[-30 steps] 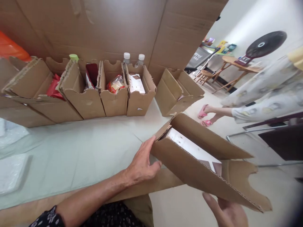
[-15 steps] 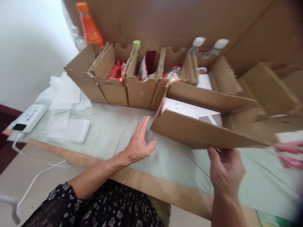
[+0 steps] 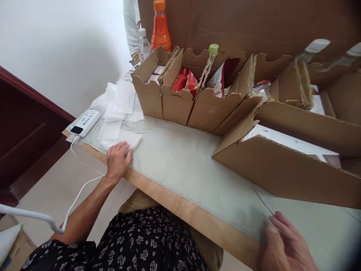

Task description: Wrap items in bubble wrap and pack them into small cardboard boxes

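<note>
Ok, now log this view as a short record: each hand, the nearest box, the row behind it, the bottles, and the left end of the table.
Left hand: fingers at the near edge of the bubble wrap
Right hand: near the table's front edge, apart from the front box; grip unclear
Front box: open cardboard, holding a white carton
Row: open cardboard bins, one with red packets
Bottles: orange one behind the row
Left end: white device beside the wrap
</note>
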The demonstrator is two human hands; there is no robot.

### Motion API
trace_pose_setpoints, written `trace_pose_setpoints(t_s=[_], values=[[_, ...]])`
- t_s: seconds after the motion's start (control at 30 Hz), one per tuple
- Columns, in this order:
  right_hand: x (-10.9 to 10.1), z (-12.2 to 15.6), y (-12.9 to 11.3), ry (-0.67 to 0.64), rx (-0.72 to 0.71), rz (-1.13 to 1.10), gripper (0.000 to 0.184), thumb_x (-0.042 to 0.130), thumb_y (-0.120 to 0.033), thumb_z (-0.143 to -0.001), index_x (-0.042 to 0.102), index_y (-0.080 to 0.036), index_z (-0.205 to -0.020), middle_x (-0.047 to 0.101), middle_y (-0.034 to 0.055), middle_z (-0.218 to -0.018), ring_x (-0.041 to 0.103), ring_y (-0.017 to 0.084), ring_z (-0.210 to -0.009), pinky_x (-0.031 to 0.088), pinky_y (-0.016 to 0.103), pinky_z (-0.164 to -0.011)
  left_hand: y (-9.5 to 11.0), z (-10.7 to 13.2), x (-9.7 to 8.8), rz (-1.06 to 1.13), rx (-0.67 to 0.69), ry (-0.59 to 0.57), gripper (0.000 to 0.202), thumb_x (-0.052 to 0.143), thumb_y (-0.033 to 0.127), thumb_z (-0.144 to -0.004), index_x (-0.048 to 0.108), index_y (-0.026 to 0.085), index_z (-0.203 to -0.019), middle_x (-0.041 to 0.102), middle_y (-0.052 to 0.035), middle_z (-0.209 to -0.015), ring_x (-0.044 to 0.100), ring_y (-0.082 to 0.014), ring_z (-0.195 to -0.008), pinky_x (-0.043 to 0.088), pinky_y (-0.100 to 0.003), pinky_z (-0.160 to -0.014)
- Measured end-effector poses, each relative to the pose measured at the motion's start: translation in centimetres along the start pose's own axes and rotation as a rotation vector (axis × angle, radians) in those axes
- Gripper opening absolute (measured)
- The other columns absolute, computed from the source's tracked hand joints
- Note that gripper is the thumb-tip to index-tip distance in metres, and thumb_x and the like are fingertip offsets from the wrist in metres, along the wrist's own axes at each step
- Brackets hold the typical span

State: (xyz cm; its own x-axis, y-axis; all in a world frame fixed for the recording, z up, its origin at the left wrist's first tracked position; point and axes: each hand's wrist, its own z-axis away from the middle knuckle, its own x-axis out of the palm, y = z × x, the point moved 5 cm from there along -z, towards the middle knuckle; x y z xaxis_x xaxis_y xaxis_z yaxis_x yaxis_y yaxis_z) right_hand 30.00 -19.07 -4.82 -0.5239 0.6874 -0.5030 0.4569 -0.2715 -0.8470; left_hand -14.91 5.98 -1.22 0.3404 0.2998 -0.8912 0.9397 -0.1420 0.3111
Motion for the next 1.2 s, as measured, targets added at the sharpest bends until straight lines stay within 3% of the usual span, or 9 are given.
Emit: trace_pose_setpoints(t_s=[0.1,0.2,0.37,0.47,0.6,0.7,0.93,1.07,1.2], values=[[2.0,0.9,-4.0,-0.010,-0.042,-0.012,0.029,0.066,-0.047,-0.094,0.076,-0.022,-0.105,0.070,0.0138,-0.135,0.063,0.039,-0.130,0.048,0.060,-0.111,3.1,0.3,-0.5,0.118,0.098,0.059,0.023,0.052,0.025,-0.095,0.073,0.021,-0.104,0.078,-0.0116,-0.120,0.070,-0.0304,-0.117,0.047,-0.053,-0.111],[5.1,1.8,-6.3,-0.250,-0.001,-0.131,0.030,0.069,-0.049,-0.093,0.075,-0.024,-0.108,0.072,0.0132,-0.131,0.067,0.036,-0.125,0.055,0.054,-0.104,10.1,2.6,-0.4,0.310,0.262,0.030,0.024,0.054,0.024,-0.098,0.073,0.020,-0.113,0.078,-0.0112,-0.120,0.071,-0.0281,-0.115,0.053,-0.050,-0.104],[8.2,1.4,-5.8,-0.405,0.270,-0.429,0.072,0.069,-0.062,-0.088,0.054,-0.021,-0.145,0.066,0.0206,-0.140,0.074,0.031,-0.109,0.064,0.040,-0.076,20.8,9.6,0.7,0.675,0.649,-0.384,0.045,0.064,0.037,-0.096,0.064,0.015,-0.135,0.072,-0.0155,-0.134,0.069,-0.0285,-0.122,0.058,-0.046,-0.102],[7.4,0.7,-5.0,-0.334,0.242,-0.322,0.078,0.074,-0.059,-0.084,0.049,-0.020,-0.147,0.064,0.0205,-0.140,0.073,0.026,-0.099,0.062,0.037,-0.071,20.0,9.2,1.0,0.669,0.607,-0.343,0.033,0.059,0.031,-0.099,0.069,0.015,-0.126,0.074,-0.0143,-0.129,0.068,-0.0276,-0.119,0.057,-0.046,-0.104],[5.1,0.3,-6.7,-0.073,-0.021,0.003,0.049,0.066,-0.044,-0.092,0.061,-0.020,-0.135,0.066,0.0156,-0.133,0.068,0.021,-0.092,0.058,0.035,-0.069,14.7,3.9,2.8,0.338,0.320,-0.258,0.032,0.056,0.025,-0.095,0.071,0.014,-0.121,0.073,-0.0167,-0.121,0.065,-0.0328,-0.114,0.053,-0.055,-0.102],[6.5,0.5,-9.6,-0.153,-0.147,0.033,0.029,0.058,-0.036,-0.098,0.069,-0.021,-0.120,0.072,0.0101,-0.113,0.066,0.018,-0.081,0.058,0.033,-0.068,12.7,1.1,4.3,0.265,0.132,-0.332,0.029,0.062,0.027,-0.087,0.073,0.012,-0.109,0.070,-0.0196,-0.111,0.060,-0.0388,-0.112,0.047,-0.061,-0.103],[13.7,0.2,-11.9,-0.525,-0.117,-0.091,0.040,0.063,-0.038,-0.092,0.069,-0.019,-0.127,0.072,0.0144,-0.127,0.072,0.025,-0.099,0.061,0.039,-0.077,14.8,1.2,5.1,0.657,-0.028,-0.572,0.013,0.060,0.029,-0.076,0.059,0.021,-0.066,0.066,-0.0084,-0.088,0.062,-0.0273,-0.097,0.048,-0.046,-0.098],[13.1,0.8,-11.0,-0.531,0.051,-0.343,0.059,0.067,-0.058,-0.090,0.064,-0.021,-0.136,0.070,0.0153,-0.135,0.070,0.029,-0.117,0.061,0.043,-0.090,16.3,2.9,4.6,0.986,-0.146,-0.810,0.025,0.057,0.046,-0.075,0.055,0.022,-0.071,0.058,-0.0006,-0.070,0.055,-0.0160,-0.064,0.048,-0.031,-0.064],[11.2,1.9,-11.4,-0.510,0.090,-0.452,0.063,0.077,-0.059,-0.083,0.068,-0.022,-0.133,0.076,0.0107,-0.124,0.072,0.029,-0.112,0.060,0.044,-0.095,18.9,5.2,4.4,1.444,-0.372,-1.043,0.031,0.074,0.043,-0.065,0.054,0.020,-0.070,0.050,0.0055,-0.060,0.045,-0.0093,-0.052,0.039,-0.023,-0.054]])
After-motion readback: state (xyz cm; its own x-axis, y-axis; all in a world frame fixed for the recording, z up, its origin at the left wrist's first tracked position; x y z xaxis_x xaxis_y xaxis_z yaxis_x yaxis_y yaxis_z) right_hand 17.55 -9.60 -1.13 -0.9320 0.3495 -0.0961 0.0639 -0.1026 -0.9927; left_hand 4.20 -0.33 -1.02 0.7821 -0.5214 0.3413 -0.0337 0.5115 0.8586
